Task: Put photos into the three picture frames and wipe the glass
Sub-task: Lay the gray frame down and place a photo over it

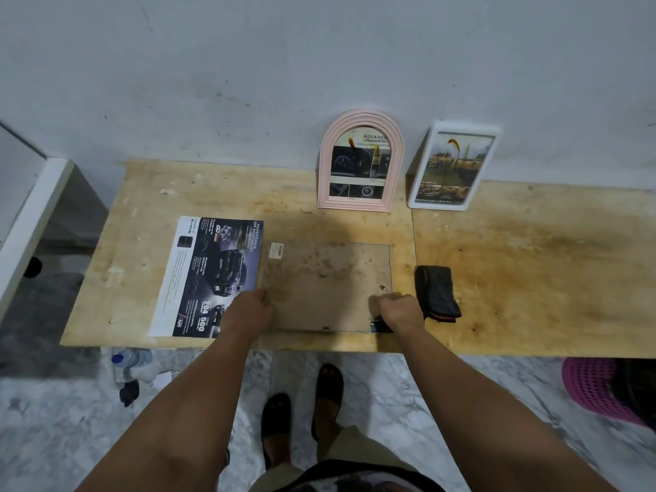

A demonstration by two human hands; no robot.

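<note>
Both hands are working at the near edge of a frame lying face down in the lower middle of the picture: the left hand (256,308) is curled at the frame's lower left corner, seemingly pinching that corner, and the right hand (397,310) is curled over the lower right corner, fingers bent down onto the backing board (328,284), though whether it is truly gripping or only pressing is hard to tell. That third frame is lying back-up, probably so the small clips along its edge can be reached and the board lifted out. Just left of it, touching its edge, a printed car brochure page (209,275) is lying flat, likely waiting as the photo for this frame; on it "POWERTRAIN & OFF-ROAD ABILITY", "GD" and the numbers "204" and "500" are reading sideways. A small white sticker (276,250) is sitting on the board's upper left corner, its print too small to read. Right of the frame, a folded black cloth (437,292) is lying close by, handy for wiping the glass. Against the wall in the upper middle, a pink arched frame (360,161) showing "ADVANCE" and a white rectangular frame (453,166) are leaning upright, already filled. Everything is resting on a stained plywood surface (532,264).
</note>
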